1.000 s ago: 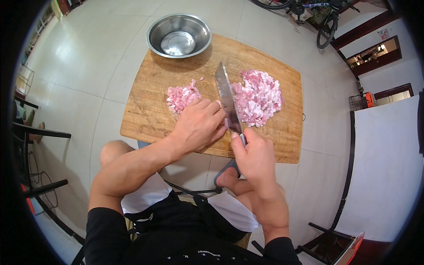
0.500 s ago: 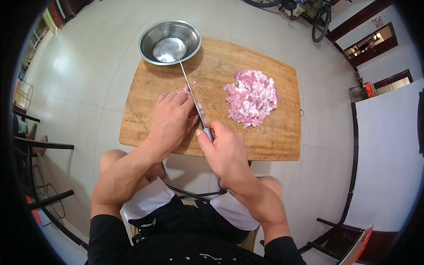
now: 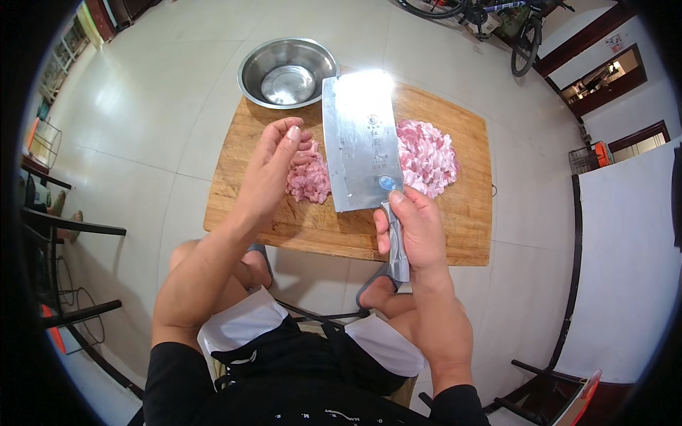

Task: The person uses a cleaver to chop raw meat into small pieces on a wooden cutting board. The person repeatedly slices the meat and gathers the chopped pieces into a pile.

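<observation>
Both meat piles point(image 3: 430, 157) leave open cutting board point(image 3: 455, 234) along its near edge.

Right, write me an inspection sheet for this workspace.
Surface: wooden cutting board, bearing raw meat in two piles
Work items: cleaver; smaller pile of diced meat, left; larger pile of chopped meat, right; stainless steel bowl at the far left corner
Clutter: wire basket beside an orange item, far right
Hands: left hand near the smaller pile, holding nothing visible; right hand gripping the cleaver
Cables: thin dark loops at left, cannot tell what
Surroundings: tiled floor, bicycle
</observation>
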